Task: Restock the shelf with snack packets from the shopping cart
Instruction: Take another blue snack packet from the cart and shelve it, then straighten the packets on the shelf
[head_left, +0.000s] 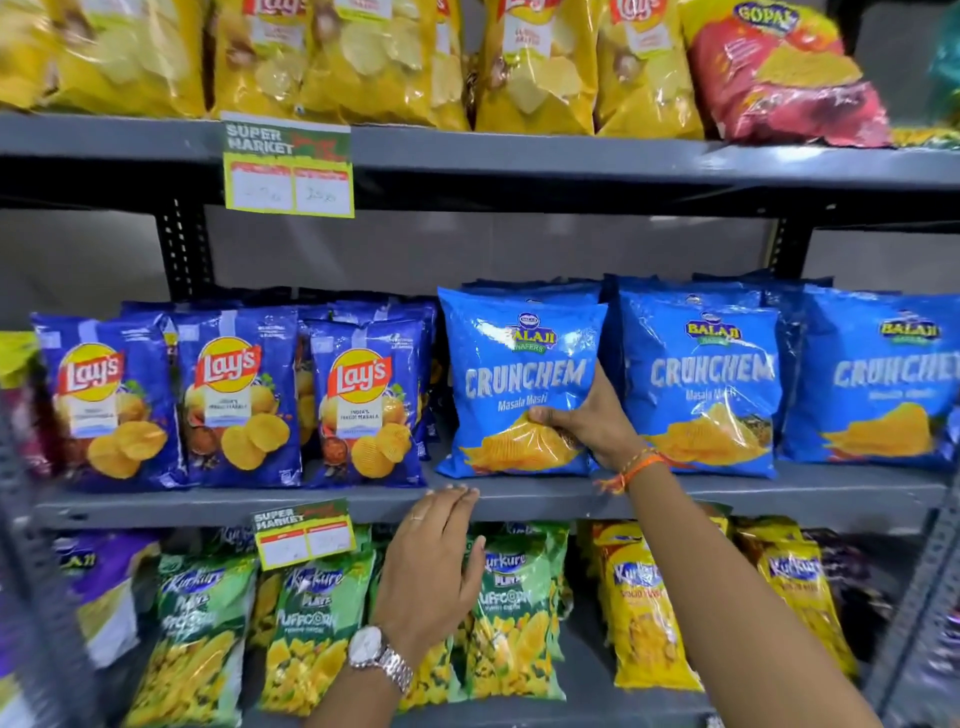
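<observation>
A light-blue Crunchem packet (511, 364) stands upright on the middle grey shelf (519, 496). My right hand (592, 421) grips its lower right side, thumb across the front. Two more Crunchem packets (701, 379) stand to its right, with others behind. My left hand (431, 561), with a wristwatch, hovers flat and empty just below the shelf's front edge, fingers near the lip. The shopping cart is out of view.
Dark-blue Lay's packets (239, 400) fill the shelf's left part. Yellow Lay's bags (363, 57) and a red Gopal bag (779, 83) sit on the top shelf. Green Kurkure Puffcorn (306, 629) and yellow Kurkure packets (644, 608) stand below. Price tags (288, 171) hang from shelf edges.
</observation>
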